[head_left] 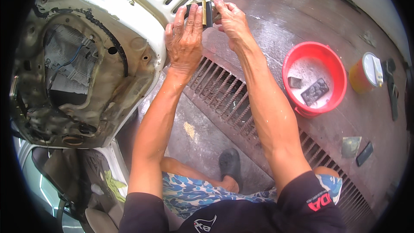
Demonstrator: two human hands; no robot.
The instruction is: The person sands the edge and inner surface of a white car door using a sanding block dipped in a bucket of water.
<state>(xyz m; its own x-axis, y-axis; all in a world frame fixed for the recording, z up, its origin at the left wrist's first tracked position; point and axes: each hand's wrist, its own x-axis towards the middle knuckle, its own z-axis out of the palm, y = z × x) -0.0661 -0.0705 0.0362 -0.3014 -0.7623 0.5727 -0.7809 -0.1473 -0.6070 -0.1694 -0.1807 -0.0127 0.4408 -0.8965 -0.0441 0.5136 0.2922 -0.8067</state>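
Observation:
My left hand lies with its fingers over a small black block with a brassy-yellow strip, held against the edge of the white slotted car panel. My right hand is closed at the block's right side, its thumb and fingers curled near the panel edge; what is under them is partly hidden. Left of both hands is the bare inner door metal with a dark sealant line and a large opening.
A red bucket of foamy water holds two blocks. Right of it stand a can and sandals; below lie a sheet and a dark flat object. A grate crosses the floor. A green cloth hangs low left.

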